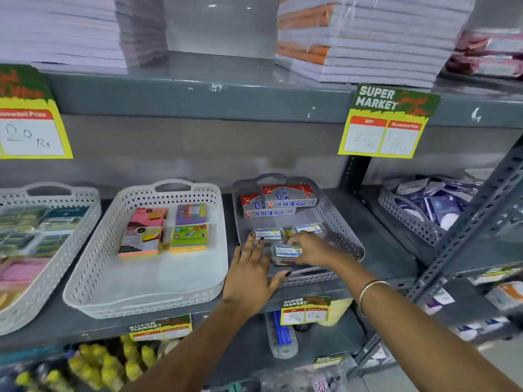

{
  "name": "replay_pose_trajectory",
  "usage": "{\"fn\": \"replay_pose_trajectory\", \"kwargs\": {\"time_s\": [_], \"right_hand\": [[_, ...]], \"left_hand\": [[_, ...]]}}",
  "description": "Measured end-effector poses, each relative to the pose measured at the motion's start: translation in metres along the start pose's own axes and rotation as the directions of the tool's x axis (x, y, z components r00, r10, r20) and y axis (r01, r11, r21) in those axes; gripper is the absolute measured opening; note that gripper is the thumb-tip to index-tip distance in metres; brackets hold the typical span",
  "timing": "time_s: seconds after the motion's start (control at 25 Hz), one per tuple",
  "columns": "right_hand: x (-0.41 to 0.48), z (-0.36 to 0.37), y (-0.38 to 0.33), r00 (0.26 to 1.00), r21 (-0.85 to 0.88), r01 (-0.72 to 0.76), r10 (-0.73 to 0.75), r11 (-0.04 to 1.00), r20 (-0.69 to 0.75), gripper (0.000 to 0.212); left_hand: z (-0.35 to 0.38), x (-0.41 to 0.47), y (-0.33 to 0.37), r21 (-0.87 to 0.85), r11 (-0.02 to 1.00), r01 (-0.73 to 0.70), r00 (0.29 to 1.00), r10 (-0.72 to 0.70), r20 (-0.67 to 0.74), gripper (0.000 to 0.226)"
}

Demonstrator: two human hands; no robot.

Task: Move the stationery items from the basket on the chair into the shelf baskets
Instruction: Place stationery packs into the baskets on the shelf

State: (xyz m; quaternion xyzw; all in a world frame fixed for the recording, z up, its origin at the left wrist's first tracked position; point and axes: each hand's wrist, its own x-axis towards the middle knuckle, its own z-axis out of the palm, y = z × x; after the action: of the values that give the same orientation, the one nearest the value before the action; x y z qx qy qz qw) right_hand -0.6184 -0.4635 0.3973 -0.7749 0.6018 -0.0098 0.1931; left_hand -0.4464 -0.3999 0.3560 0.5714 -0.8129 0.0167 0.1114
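On the middle shelf, both hands are reaching into the grey basket [343, 222]. Left hand [254, 271] is lying flat and spread wide over the basket's front-left rim, fingertips touching one small clear box [267, 234]. Right hand [311, 250] is curling its fingers around a second clear box [287, 251] near the basket's front. A third box [310, 229] is lying just behind the right hand. Red-and-silver cartons [278, 200] are sitting at the basket's back.

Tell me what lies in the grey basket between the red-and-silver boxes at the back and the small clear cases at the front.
Head view: only bare grey basket floor separates the red-and-silver boxes from the small clear cases.
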Motion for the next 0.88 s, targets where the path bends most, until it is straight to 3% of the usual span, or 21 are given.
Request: {"fn": "replay_pose_trajectory", "kwargs": {"time_s": [0.24,0.88], "right_hand": [[0.0033,0.0036,-0.0040,0.992,-0.014,0.046,-0.044,0.999,0.117,0.044],[0.0053,0.0048,-0.0062,0.991,0.042,0.073,-0.078,0.996,0.111,0.047]], "left_hand": [[0.0022,0.0006,-0.0005,-0.010,1.000,-0.001,1.000,0.001,-0.022,0.069],[-0.0002,-0.0005,0.0000,-0.010,1.000,0.005,1.000,-0.005,-0.029,0.065]]}}
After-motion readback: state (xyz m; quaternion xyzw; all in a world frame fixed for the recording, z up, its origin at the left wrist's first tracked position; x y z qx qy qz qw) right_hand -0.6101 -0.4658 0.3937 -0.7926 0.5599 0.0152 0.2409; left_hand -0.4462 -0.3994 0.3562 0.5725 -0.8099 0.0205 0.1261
